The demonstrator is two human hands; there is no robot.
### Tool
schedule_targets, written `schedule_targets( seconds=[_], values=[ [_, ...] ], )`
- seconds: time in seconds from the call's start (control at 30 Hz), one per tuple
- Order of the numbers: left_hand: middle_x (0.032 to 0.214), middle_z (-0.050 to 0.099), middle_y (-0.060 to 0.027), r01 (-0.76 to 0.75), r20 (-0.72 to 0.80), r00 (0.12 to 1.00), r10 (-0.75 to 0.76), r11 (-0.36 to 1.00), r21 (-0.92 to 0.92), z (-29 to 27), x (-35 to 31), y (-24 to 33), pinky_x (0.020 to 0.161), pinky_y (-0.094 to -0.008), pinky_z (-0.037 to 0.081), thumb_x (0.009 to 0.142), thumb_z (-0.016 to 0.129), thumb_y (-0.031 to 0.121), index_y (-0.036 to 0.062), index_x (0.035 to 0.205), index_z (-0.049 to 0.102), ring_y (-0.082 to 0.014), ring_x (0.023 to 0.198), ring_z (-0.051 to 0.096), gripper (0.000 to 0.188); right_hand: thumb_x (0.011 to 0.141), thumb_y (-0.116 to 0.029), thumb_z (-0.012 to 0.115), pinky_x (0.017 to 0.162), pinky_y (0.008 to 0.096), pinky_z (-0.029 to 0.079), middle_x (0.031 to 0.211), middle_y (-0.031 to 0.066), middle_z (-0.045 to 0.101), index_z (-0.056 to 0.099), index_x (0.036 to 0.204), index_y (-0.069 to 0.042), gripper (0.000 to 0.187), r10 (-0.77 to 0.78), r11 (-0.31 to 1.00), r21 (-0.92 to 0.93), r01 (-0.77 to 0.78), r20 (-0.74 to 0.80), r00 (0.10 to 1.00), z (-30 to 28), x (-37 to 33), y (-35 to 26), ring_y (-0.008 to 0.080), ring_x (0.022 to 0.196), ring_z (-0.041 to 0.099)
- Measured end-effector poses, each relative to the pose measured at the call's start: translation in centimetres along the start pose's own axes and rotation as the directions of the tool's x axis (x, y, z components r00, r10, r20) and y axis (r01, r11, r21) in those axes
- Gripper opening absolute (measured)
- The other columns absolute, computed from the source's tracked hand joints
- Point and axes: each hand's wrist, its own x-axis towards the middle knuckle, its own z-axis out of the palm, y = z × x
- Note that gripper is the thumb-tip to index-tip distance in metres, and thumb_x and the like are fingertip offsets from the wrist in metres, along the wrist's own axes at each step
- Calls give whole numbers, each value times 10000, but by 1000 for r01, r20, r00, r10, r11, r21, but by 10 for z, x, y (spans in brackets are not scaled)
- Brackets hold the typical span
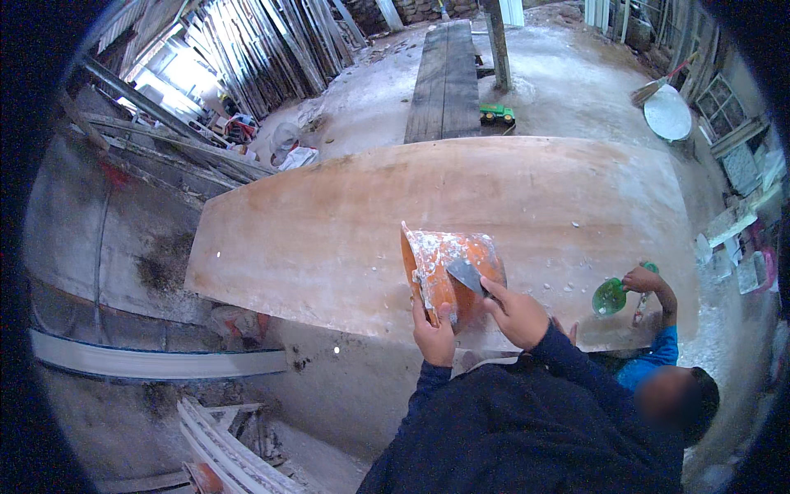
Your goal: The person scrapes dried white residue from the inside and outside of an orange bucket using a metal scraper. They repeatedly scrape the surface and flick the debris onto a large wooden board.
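An orange bucket, crusted with white plaster, is tipped on its side above the near edge of a wooden table. My left hand grips the bucket by its rim, at the lower left. In my right hand is a putty knife, its grey blade laid against the bucket's plaster-smeared outer wall. The knife's handle is mostly hidden in my fingers.
To my right, another person's hand holds a green scoop-like container over the table. Small white crumbs dot the tabletop. Beyond it stand a dark plank bench, a post and a green toy truck.
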Motion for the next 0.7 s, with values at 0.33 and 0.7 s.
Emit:
schedule_targets(
  seconds=[0.33,0.7],
  values=[
    [1166,556,-174,36,9,999,-35,999,-10,4,-13,-3,867,-307,443,852,642,215,-39,1328,348,-215,1028,563,615,902,-241,460,685,489,474,986,244,588,461,1257,-98,383,-43,998,-55,37,-99,994,9,30,5,404,834,589],
    [1121,536,-138,64,7,998,-64,991,-121,5,-33,5,864,-321,439,854,641,207,-30,1237,384,-214,1008,546,519,907,-249,445,671,480,468,880,249,606,463,1261,-107,382,86,979,-187,-85,-1,996,-9,37,-1,395,800,598]
  ],
)
